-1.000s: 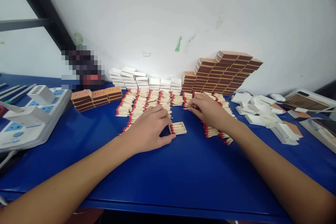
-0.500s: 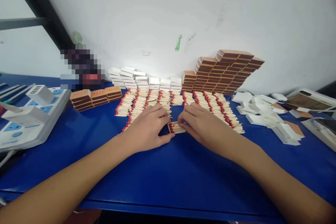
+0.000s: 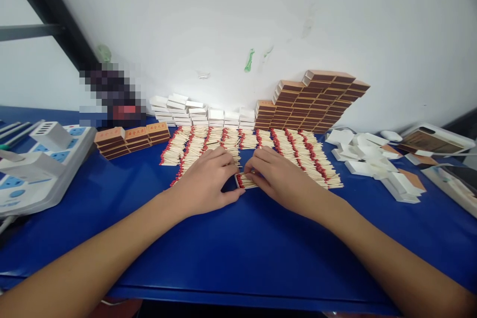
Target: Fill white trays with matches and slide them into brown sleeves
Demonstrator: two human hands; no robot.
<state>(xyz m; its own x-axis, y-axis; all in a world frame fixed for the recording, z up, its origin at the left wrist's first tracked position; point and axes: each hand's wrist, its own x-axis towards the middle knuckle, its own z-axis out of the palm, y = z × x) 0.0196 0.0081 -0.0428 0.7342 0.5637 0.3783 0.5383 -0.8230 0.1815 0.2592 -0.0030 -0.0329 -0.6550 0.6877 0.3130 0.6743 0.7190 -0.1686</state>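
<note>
A small white matchbox tray (image 3: pixel 236 182) sits on the blue table, with red-headed matches (image 3: pixel 246 179) lying in it. My left hand (image 3: pixel 210 179) grips the tray's left end, thumb on the near side and fingers on the far side. Over the tray's right part, my right hand (image 3: pixel 274 171) is closed, its bent fingers and thumb on the matches; the fingertips are partly hidden. Just beyond both hands, loose matches (image 3: pixel 248 139) lie in several rows with their red heads lined up.
White trays (image 3: pixel 216 118) are stacked against the wall, beside a tall stack of brown matchboxes (image 3: pixel 305 104). More matchboxes (image 3: pixel 136 139) stand left, near a power strip (image 3: pixel 70 184). Folded white trays (image 3: pixel 367 154) are heaped right, by a phone-like device (image 3: pixel 458 184).
My right hand has shifted slightly left along the tray, covering more of the matches. My left hand keeps its hold. The whole view has moved a little.
</note>
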